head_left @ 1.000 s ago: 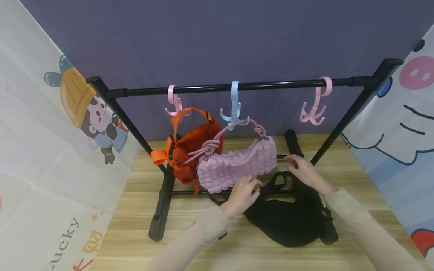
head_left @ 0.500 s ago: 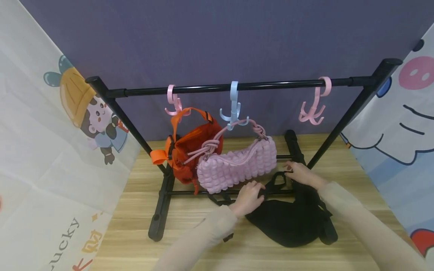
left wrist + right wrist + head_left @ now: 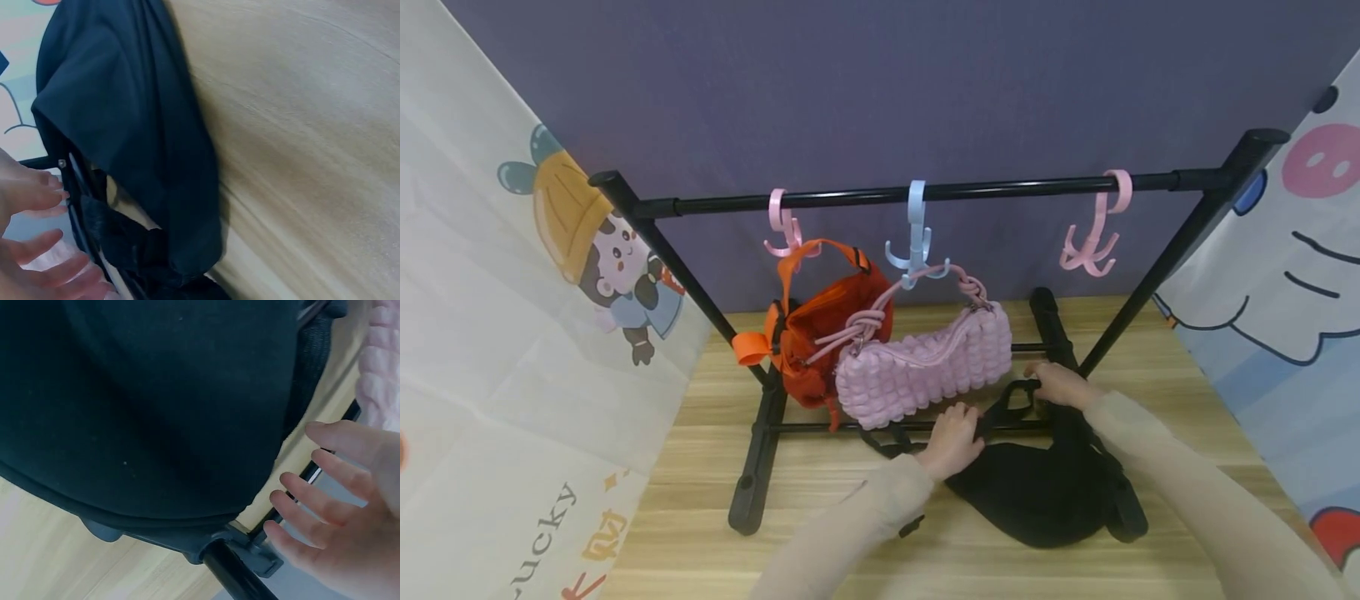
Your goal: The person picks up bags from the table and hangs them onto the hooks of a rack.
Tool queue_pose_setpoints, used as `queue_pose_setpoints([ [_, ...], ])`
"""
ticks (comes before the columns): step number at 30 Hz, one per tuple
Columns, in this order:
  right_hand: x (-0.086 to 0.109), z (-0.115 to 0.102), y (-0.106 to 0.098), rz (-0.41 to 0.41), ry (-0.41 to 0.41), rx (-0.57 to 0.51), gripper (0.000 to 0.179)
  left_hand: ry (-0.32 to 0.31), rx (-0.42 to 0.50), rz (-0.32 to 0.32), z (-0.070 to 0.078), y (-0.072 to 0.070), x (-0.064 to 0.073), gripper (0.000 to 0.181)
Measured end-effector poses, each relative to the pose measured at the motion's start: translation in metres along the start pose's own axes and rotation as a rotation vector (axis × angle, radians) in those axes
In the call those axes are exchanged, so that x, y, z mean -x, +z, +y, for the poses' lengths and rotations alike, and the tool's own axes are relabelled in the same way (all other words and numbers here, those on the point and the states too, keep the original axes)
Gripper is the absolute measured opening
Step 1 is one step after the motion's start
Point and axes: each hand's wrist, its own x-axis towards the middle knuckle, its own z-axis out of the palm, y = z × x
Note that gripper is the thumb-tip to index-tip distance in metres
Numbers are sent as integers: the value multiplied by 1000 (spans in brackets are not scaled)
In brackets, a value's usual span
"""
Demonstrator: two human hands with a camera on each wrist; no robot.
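Observation:
A black cloth bag (image 3: 1030, 500) lies slumped over the right foot of the rack, its strap (image 3: 1000, 412) looping up at the back. My left hand (image 3: 953, 437) is at the strap's left side. In the left wrist view the fingers of that hand (image 3: 37, 244) are spread loosely beside the bag. My right hand (image 3: 1060, 385) reaches over the back of the bag, close to the strap loop. The right wrist view has this hand (image 3: 344, 500) with fingers extended, apart from the black cloth (image 3: 144, 412). Whether either hand touches the strap is hard to tell.
A black rack's top bar (image 3: 1000, 190) carries two pink hooks, left (image 3: 788, 233) and right (image 3: 1093, 242), and a blue hook (image 3: 916, 233) in the middle. An orange bag (image 3: 808, 375) hangs at left. Beside it, a pink puffy bag (image 3: 925, 371) hangs by its handle.
My left hand has shifted rightward toward the black strap. The right hand has come down slightly toward the strap loop. The orange and pink bags stay put.

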Motion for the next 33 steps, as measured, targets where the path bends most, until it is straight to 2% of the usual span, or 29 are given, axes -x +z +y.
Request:
queue_pose_setpoints([
  [4,-5,1,2,-32,34,46,33,-18,-40,-40,0,5,0,40],
  [7,-9,1,5,-64,92,76,36,-29,-60,-67,1,8,-1,40],
  [13,-17,6,14,-131,185,108,41,-42,-110,-74,1,15,-2,40],
  [19,-20,10,21,-176,194,105,40,-36,-130,-70,0,20,-3,39],
  [27,-20,8,21,-162,178,117,28,-77,-127,-99,-4,22,-7,34],
  [33,-19,6,19,-147,166,135,15,-69,-96,-60,-9,23,-8,32],
])
